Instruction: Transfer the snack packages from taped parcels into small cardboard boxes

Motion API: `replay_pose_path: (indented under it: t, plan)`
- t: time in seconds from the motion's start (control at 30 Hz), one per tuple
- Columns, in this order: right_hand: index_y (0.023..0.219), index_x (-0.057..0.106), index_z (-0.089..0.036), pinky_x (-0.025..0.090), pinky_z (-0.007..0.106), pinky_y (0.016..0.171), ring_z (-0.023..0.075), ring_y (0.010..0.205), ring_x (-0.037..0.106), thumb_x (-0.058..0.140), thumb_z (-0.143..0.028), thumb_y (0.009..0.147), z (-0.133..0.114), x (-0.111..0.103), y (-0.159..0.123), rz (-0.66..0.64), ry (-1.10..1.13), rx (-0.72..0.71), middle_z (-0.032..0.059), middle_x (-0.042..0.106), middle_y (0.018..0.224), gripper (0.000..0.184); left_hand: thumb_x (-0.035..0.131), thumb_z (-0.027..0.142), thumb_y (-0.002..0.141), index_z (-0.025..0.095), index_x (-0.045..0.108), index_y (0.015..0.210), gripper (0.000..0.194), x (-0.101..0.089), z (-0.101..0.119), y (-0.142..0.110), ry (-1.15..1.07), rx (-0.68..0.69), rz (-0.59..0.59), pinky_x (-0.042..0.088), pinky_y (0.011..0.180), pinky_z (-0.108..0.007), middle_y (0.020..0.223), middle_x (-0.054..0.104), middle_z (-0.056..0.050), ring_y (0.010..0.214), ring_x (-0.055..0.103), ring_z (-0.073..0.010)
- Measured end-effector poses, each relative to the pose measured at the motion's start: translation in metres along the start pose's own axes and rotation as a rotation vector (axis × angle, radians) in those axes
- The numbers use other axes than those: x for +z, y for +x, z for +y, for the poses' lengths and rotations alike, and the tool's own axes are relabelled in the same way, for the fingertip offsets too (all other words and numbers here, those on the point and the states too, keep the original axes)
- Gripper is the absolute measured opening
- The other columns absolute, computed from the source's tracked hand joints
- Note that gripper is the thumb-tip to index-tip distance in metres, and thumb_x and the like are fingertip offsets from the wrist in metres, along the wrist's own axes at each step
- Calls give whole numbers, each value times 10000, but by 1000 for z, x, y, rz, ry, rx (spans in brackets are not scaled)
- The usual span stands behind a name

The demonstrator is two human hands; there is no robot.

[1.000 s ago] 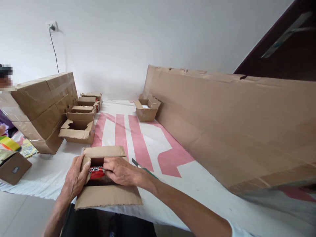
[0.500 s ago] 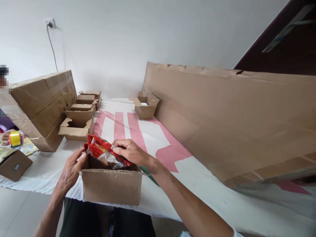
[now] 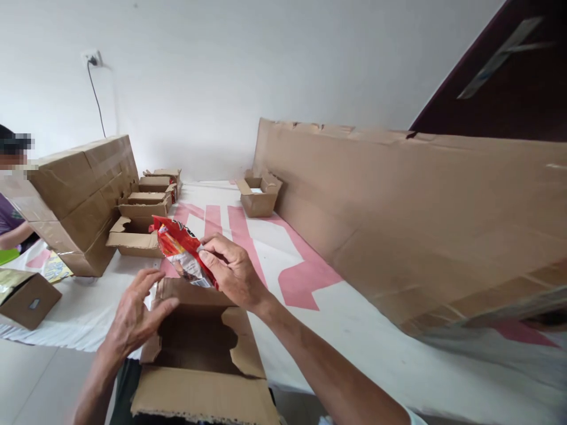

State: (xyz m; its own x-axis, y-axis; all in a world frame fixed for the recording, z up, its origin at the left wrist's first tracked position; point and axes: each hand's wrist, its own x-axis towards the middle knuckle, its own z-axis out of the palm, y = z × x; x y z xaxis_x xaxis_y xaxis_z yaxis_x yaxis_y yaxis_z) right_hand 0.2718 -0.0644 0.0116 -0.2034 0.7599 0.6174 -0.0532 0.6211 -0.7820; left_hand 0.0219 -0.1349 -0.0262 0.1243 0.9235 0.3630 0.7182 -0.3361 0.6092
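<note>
Above the open carton, red packet in my right hand.
My right fingers pinch its edge; my left hand is open, below and left of it.

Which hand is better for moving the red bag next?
Probably the right hand: it has the red bag pinched by one edge. The left hand looks empty, its fingers spread by the open box.
</note>
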Motion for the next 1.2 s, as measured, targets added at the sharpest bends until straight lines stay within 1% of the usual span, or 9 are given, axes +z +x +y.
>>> replay_pose_path:
  t: [0.1,0.2,0.33,0.47,0.57,0.67,0.9,1.0,1.2]
  plan:
    - [790,652,-239,533,316,782,176,814,633,681,-391,1009,1,6,-5,37,43,32,26,700,924,268,886,415,840,271,708,1446,648,14,0,-8,93,38,-159,605,1097,-475,1546,667,-131,1357,693,-359]
    - [790,669,-239,516,306,708,165,736,582,744,-496,970,12,4,-6,76,185,153,8,667,850,322,786,235,884,284,742,1296,418,22,-1,-6,211,-7,-294,577,1082,-452,1420,731,-96,1292,715,-324]
    - [776,677,-245,536,307,702,171,732,575,864,-631,828,27,-1,-1,147,358,308,-5,621,787,432,591,146,987,251,718,1059,180,22,-3,19,348,-60,-295,545,919,-403,1169,768,-85,1076,745,-288]
    - [787,665,-253,563,319,708,179,731,586,905,-669,755,30,-5,4,185,400,379,-3,623,780,482,468,164,1058,230,720,988,269,19,-1,46,485,-19,-216,517,852,-411,1072,757,-127,1044,723,-319]
    - [800,658,-254,560,318,688,174,710,590,907,-674,751,31,-8,4,192,404,391,-8,632,771,490,622,189,978,246,739,1114,188,24,3,46,499,48,-224,522,950,-444,1207,760,-132,1164,695,-342]
    - [812,655,-254,563,310,667,165,686,603,925,-680,731,34,-10,2,193,450,409,-18,644,753,510,750,191,861,255,694,1324,472,33,5,34,541,29,-283,525,988,-511,1407,704,-157,1302,637,-406]
    - [786,632,-255,562,312,643,167,665,597,939,-703,694,41,-9,2,198,489,429,-23,643,732,550,603,33,884,261,725,1253,451,30,-6,38,593,21,-420,531,992,-507,1323,739,-146,1261,682,-379]
    - [804,652,-253,537,313,652,175,688,581,839,-650,845,35,-8,3,196,322,315,-7,630,756,441,698,161,888,220,731,1282,400,17,-5,44,425,17,-223,498,1091,-607,1387,725,-190,1353,635,-438]
    - [865,674,-260,583,404,932,257,1024,683,580,-315,1074,17,21,-4,-25,-309,-235,101,741,1097,235,900,605,799,232,662,1420,763,24,20,47,-715,-85,-74,611,980,-441,1390,750,-137,1254,724,-370]
